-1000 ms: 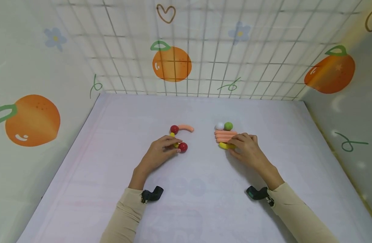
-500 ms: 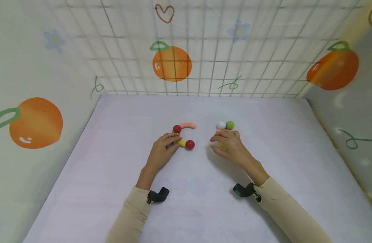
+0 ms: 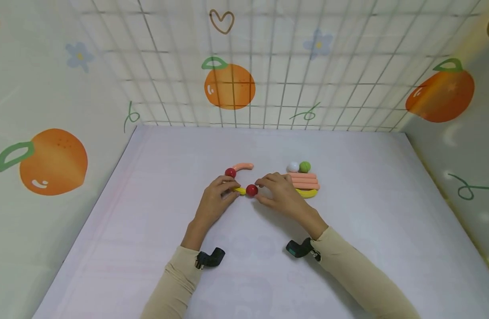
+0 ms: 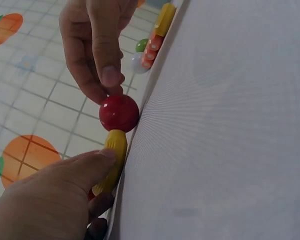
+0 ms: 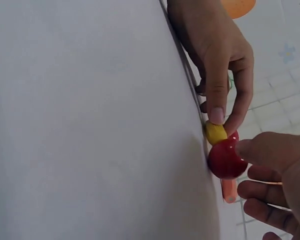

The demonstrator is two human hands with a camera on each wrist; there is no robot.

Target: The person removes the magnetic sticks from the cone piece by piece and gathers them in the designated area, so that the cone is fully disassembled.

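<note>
Backdrop (image 3: 164,84): pale sheeting, grid-printed at the rear, bearing 3 large oranges (image 3: 232,88). Table (image 3: 368,199): pale covering, back edge meeting the backdrop.

Left hand (image 3: 214,201): thumb and fingers pinching 1 ribbed yellow piece (image 4: 119,142), roughly midway between the table's left and right edges.

Right hand (image 3: 282,195): thumb and fingers bent and parted at 1 glossy red ball (image 3: 252,190); whether pinched or merely touched, cannot tell. Ball in contact with the yellow piece's end, between the 2 hands.

Near the left fingertips, toward the back edge: 1 second red ball (image 3: 230,172), touching 1 curved pink sausage (image 3: 243,166), which extends toward the table's right edge.

Past the right hand, toward the right edge: 3 straight pink sausages (image 3: 306,180), laid side by side. On their back-edge side, 1 white ball (image 3: 293,167) and 1 green ball (image 3: 305,166), next to each other. On their front side, 1 yellow banana-shaped piece (image 3: 308,193).

At the wrists: 2 black cameras (image 3: 215,257), 1 per arm. Above these, 2 beige sleeves (image 3: 174,279).
</note>
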